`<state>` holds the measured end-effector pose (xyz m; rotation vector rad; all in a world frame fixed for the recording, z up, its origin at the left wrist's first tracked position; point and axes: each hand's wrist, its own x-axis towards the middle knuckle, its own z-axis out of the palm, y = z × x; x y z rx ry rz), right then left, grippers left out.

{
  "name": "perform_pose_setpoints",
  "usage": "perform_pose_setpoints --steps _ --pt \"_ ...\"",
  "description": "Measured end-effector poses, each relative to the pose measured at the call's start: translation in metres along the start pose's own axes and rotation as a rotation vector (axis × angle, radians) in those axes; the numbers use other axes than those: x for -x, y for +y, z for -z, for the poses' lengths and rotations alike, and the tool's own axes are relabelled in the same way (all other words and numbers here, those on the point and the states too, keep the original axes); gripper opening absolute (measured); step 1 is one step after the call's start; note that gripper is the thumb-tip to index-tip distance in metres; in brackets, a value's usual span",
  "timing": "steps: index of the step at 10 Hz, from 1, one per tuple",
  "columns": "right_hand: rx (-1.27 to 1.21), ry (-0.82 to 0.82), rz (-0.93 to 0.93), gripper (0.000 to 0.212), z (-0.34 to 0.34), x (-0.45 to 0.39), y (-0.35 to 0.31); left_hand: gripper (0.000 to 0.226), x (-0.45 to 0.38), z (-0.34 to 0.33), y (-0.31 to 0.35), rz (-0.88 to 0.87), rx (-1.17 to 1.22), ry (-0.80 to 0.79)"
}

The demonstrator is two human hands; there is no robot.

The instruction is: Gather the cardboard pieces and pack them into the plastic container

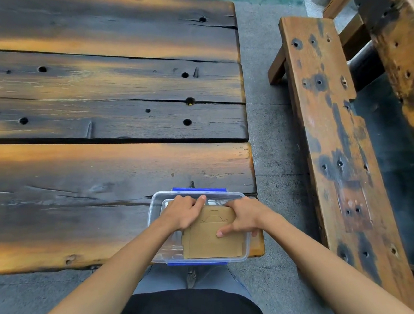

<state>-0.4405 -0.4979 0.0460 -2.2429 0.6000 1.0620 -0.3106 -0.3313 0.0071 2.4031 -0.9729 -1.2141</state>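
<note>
Two grips tight on cardboard pieces [208, 242] in plastic container [154, 201]: left hand [183, 212], right hand [246, 216].

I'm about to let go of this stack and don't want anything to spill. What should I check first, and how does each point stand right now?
1. The cardboard pieces sit within the plastic container: ok.
2. Pieces lying flat: cannot tell; the left hand and right hand cover the far end.
3. Container well onto the table: not ok, it sits at the near right corner, at the edge.
4. Stray pieces on the table: ok, none in view.
5. A lid at hand: cannot tell, none in view.
</note>
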Motion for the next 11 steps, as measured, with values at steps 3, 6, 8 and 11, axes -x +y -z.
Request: perform_pose_setpoints --steps 3,6,8,11 --pt "-0.016 -0.022 -0.007 0.086 0.002 0.005 -0.004 0.056 -0.003 0.002 0.002 -0.013 -0.062 0.014" --pt "0.066 0.078 0.045 0.088 0.004 -0.004 -0.005 0.051 0.001 0.012 -0.004 0.010 0.052 0.019" --pt "0.121 0.088 0.032 0.103 0.017 -0.011 -0.012 0.060 0.001 0.020 -0.006 0.062 0.114 0.038" --pt "0.201 0.157 0.073 0.107 0.024 -0.013 -0.012 0.048 0.011 0.035 -0.010 0.056 0.167 0.048"
